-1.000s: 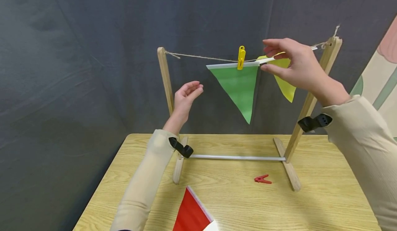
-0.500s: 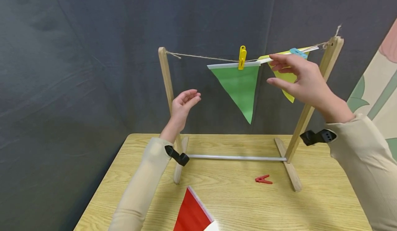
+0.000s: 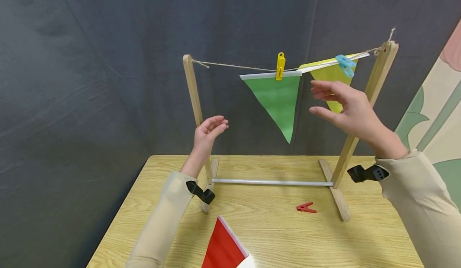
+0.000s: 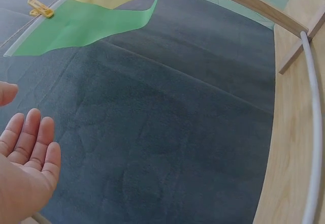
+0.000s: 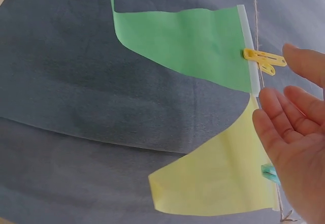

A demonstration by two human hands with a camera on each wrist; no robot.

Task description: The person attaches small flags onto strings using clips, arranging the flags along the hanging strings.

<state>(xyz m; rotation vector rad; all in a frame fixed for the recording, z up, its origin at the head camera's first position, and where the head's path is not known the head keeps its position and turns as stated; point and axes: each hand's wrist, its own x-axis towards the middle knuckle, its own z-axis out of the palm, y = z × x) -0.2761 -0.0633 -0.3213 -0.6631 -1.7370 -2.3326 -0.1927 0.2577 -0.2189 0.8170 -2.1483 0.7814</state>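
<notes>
I see the person's right hand (image 3: 349, 106) on the near side of the triangular yellow flag (image 3: 331, 74), its thumb spread apart from its gently bent fingers; I cannot tell whether it touches the flag. The left hand (image 3: 207, 134), farther left, is by the left upright post of pale wood (image 3: 192, 90), fingers loosely curved and thumb free of them.

Between the left post and the matching right post (image 3: 381, 70) I trace a thin twine line (image 3: 234, 65). From it the yellow flag hangs at right, with a light blue plastic clothespin (image 3: 346, 66) tilted on its white top edge. Just left hangs the triangular green flag (image 3: 279, 100), point down, under an upright yellow plastic clothespin (image 3: 280, 66).

Below, a slim white rod (image 3: 270, 182) joins the posts at their feet on the wood-grain table (image 3: 270, 220). Nearer me lie a red clothespin (image 3: 306, 207), toward the right, and a red flag with a white edge (image 3: 223, 246), toward the left. A dark grey cloth (image 3: 108, 60) forms the far background.
</notes>
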